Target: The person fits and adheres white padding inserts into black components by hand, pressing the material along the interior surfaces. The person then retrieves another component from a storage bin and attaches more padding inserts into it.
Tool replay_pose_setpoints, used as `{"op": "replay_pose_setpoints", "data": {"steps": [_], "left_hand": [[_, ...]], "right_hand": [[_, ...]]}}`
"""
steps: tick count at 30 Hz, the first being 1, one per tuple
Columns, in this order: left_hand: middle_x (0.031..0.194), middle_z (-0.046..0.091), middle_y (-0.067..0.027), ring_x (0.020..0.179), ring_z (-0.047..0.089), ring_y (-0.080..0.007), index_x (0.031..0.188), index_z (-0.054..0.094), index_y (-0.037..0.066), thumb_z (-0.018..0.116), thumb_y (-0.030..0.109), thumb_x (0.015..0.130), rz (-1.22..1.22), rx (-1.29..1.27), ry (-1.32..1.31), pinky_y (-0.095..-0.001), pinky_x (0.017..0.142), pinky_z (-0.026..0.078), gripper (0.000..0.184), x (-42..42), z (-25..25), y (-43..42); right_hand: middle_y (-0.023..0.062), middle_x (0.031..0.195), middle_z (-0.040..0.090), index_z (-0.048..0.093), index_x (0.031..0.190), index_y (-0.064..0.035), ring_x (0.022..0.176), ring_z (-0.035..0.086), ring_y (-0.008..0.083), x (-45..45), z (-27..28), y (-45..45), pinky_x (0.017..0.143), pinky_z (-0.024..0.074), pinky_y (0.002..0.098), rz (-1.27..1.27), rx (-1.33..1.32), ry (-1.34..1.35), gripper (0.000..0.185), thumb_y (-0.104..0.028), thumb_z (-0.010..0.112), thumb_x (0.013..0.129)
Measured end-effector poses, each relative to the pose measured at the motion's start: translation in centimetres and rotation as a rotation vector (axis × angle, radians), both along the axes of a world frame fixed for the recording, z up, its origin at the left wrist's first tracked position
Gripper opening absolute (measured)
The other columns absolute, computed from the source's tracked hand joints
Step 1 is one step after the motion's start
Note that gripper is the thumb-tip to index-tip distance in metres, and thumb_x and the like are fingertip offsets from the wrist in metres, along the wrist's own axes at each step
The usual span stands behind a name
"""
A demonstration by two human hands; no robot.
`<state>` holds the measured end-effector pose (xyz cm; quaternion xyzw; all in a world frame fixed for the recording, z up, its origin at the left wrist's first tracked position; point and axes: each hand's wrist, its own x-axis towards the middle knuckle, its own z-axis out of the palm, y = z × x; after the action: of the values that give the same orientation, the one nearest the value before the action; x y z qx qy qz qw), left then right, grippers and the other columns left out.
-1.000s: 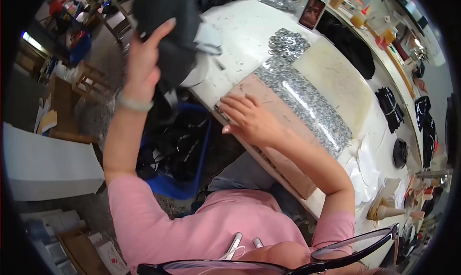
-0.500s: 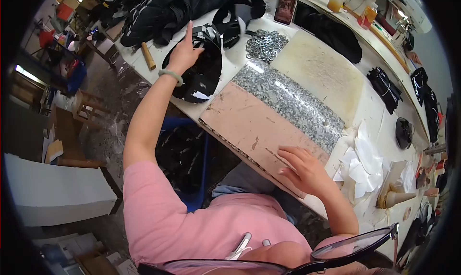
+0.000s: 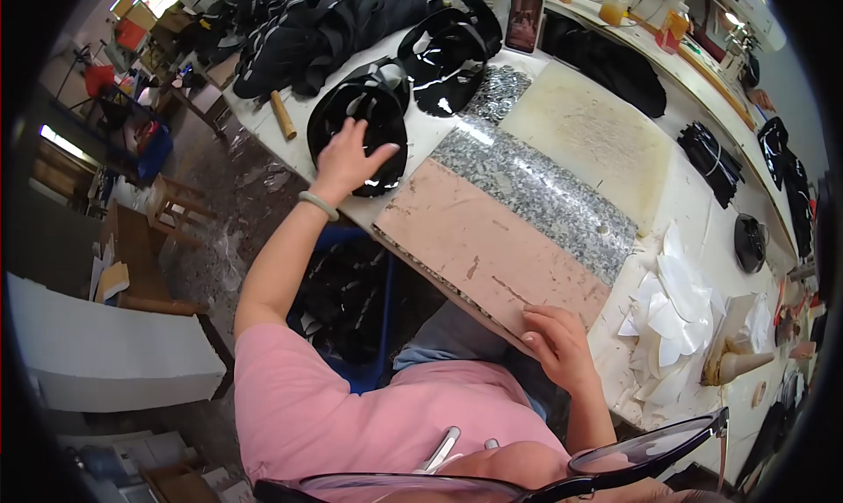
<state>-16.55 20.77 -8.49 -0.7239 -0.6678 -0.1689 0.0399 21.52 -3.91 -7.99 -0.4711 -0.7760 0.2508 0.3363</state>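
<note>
With the glossy black visor [image 3: 385, 127] down on the surface [image 3: 424, 138], the left hand [image 3: 344, 162] spreads unclenched fingers over it, while the right hand's [image 3: 566, 352] loosely bent, empty fingers rest at the pinkish board [image 3: 474, 240].

Wooden stool [image 3: 178, 209] on stained floor [image 3: 230, 218]

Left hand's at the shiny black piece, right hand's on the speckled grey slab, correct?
Wrong on the right hand: the head view shows it at the pink board, by its edge. The left hand is at the shiny black piece, as you said.
</note>
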Motion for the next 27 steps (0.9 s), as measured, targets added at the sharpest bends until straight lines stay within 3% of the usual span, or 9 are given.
{"op": "replay_pose_setpoints", "data": {"steps": [7, 9, 13, 15, 17, 20, 23, 24, 27], "left_hand": [[0.149, 0.030, -0.0293, 0.136, 0.032, -0.0480, 0.143, 0.037, 0.000, 0.060, 0.076, 0.071, 0.178, -0.318, 0.029, -0.0564, 0.109, 0.030, 0.107, 2.4, -1.2, 0.2], [0.148, 0.029, -0.0309, 0.136, 0.030, -0.0488, 0.138, 0.045, 0.001, 0.055, 0.060, 0.082, 0.168, -0.327, 0.061, -0.0588, 0.108, 0.030, 0.082, 2.0, -1.6, 0.4], [0.108, 0.063, -0.0284, 0.105, 0.058, -0.0483, 0.110, 0.061, -0.002, 0.047, 0.035, 0.089, 0.145, -0.211, -0.098, -0.0522, 0.088, 0.048, 0.045, -2.3, -1.5, 2.4], [0.095, 0.067, -0.0240, 0.092, 0.063, -0.0462, 0.111, 0.060, -0.002, 0.046, 0.033, 0.091, 0.055, -0.050, -0.184, -0.0504, 0.079, 0.049, 0.043, -3.7, 1.7, 0.3], [0.100, 0.067, -0.0245, 0.096, 0.064, -0.0416, 0.113, 0.060, -0.001, 0.046, 0.026, 0.093, 0.200, -0.006, -0.325, -0.0471, 0.079, 0.048, 0.037, -3.3, 6.2, -2.1], [0.100, 0.067, -0.0215, 0.096, 0.065, -0.0339, 0.120, 0.057, -0.001, 0.050, 0.021, 0.096, -0.041, 0.105, -0.517, -0.0399, 0.081, 0.048, 0.034, -5.7, 8.0, -2.6], [0.099, 0.067, -0.0222, 0.091, 0.065, -0.0334, 0.121, 0.056, -0.003, 0.053, 0.019, 0.095, -0.281, -0.004, -0.275, -0.0395, 0.081, 0.049, 0.034, -4.5, 6.6, -3.0], [0.098, 0.068, -0.0171, 0.084, 0.065, -0.0241, 0.121, 0.057, -0.005, 0.055, 0.016, 0.095, -0.320, -0.238, -0.337, -0.0343, 0.079, 0.050, 0.034, -3.6, 7.7, -2.9], [0.098, 0.069, -0.0087, 0.082, 0.063, -0.0130, 0.120, 0.058, -0.006, 0.054, 0.017, 0.096, -0.232, -0.430, -0.841, -0.0276, 0.076, 0.050, 0.033, -1.0, 9.1, -3.1]], "right_hand": [[0.0093, 0.107, 0.064, 0.066, 0.097, -0.0037, 0.099, 0.059, 0.0304, -1.2, -1.6, -0.7, 0.086, 0.0443, 0.0391, -0.070, 0.091, -0.014, 0.018, -0.011, 0.070, 0.081], [0.0088, 0.105, 0.064, 0.065, 0.096, -0.0035, 0.098, 0.059, 0.0301, -1.1, -1.9, -0.7, 0.086, 0.0442, 0.0392, -0.066, 0.123, -0.007, 0.017, -0.012, 0.069, 0.082], [0.0087, 0.105, 0.064, 0.065, 0.096, -0.0033, 0.098, 0.059, 0.0298, -0.9, -2.1, -0.8, 0.085, 0.0443, 0.0391, -0.062, 0.129, 0.031, 0.017, -0.012, 0.069, 0.082], [0.0087, 0.105, 0.064, 0.065, 0.096, -0.0033, 0.098, 0.059, 0.0297, -0.8, -2.1, -0.8, 0.085, 0.0443, 0.0392, -0.064, 0.138, 0.029, 0.016, -0.011, 0.069, 0.082], [0.0087, 0.104, 0.064, 0.064, 0.095, -0.0032, 0.098, 0.060, 0.0295, -0.8, -2.2, -0.8, 0.085, 0.0444, 0.0392, -0.069, 0.154, 0.025, 0.016, -0.012, 0.069, 0.082], [0.0084, 0.105, 0.064, 0.065, 0.095, -0.0040, 0.098, 0.059, 0.0292, -0.8, -2.2, -0.9, 0.086, 0.0442, 0.0391, -0.071, 0.149, 0.033, 0.016, -0.011, 0.069, 0.082], [0.0080, 0.106, 0.063, 0.065, 0.096, -0.0046, 0.099, 0.059, 0.0288, -1.0, -2.2, -0.9, 0.086, 0.0438, 0.0389, -0.087, 0.130, 0.012, 0.016, -0.012, 0.069, 0.082], [0.0078, 0.107, 0.063, 0.065, 0.095, -0.0048, 0.100, 0.058, 0.0287, -1.0, -2.4, -0.9, 0.087, 0.0435, 0.0388, -0.080, 0.129, 0.012, 0.016, -0.012, 0.069, 0.082], [0.0079, 0.107, 0.063, 0.064, 0.096, -0.0047, 0.099, 0.058, 0.0290, -0.8, -2.2, -1.3, 0.086, 0.0439, 0.0390, -0.062, 0.158, 0.021, 0.017, -0.012, 0.070, 0.082]]}}
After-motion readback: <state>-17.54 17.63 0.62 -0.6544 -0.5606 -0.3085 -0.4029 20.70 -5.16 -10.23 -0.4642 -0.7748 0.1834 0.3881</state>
